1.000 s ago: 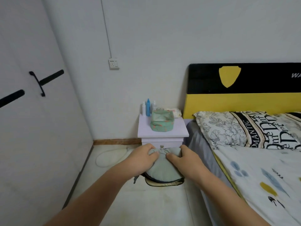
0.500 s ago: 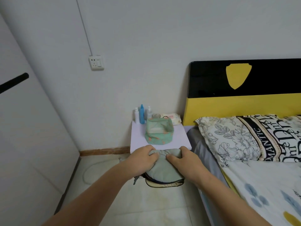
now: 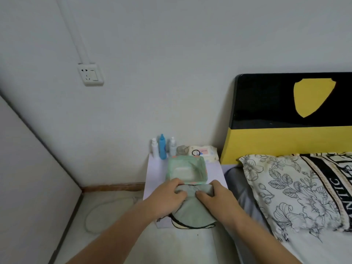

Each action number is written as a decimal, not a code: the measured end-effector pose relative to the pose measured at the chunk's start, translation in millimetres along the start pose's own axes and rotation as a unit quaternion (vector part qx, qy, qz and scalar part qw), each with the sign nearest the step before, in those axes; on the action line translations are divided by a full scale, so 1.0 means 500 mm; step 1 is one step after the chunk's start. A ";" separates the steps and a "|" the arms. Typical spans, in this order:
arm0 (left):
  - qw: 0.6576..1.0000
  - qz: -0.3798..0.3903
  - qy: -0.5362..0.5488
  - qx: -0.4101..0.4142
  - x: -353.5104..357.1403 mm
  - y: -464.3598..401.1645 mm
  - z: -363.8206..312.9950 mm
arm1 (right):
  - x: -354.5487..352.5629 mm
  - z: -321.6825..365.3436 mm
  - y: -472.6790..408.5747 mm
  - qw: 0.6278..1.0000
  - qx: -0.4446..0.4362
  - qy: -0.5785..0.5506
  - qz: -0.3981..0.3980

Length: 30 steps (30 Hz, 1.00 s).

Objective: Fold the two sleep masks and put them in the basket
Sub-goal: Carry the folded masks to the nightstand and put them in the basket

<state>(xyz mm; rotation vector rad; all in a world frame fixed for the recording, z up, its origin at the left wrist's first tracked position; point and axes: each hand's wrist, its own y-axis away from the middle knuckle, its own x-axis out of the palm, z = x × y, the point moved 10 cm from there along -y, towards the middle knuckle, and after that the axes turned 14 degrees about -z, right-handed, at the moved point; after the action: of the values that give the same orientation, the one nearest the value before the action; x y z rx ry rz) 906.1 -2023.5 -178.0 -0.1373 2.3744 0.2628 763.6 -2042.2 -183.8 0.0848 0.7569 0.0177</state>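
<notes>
Green fabric fills the space between both hands: the left hand and right hand grip the folded sleep masks together at their far edge. Compared with a second ago, the bundle now sits much closer to the basket on the tabletop, its far edge almost touching the near rim. Folding looks finished; dropping the masks in probably comes next.
</notes>
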 end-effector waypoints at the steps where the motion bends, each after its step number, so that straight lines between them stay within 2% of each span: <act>1: 1.000 0.006 -0.001 -0.001 0.005 -0.027 0.005 | 0.010 -0.002 -0.026 1.000 0.004 0.003 0.005; 11: 0.996 0.084 -0.013 -0.016 0.065 -0.333 0.082 | 0.126 -0.030 -0.281 0.997 0.078 0.006 0.017; 19: 0.989 0.141 0.007 -0.045 0.148 -0.483 0.133 | 0.199 -0.104 -0.426 0.993 0.112 0.021 0.024; 30: 0.986 0.142 0.008 -0.083 0.292 -0.630 0.254 | 0.344 -0.241 -0.579 0.990 0.105 0.043 0.083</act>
<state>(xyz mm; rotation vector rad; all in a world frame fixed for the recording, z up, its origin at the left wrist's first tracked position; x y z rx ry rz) 939.2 -2304.8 -415.7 0.1238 2.3829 0.5983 802.1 -2314.2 -412.9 0.3490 0.8347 0.1004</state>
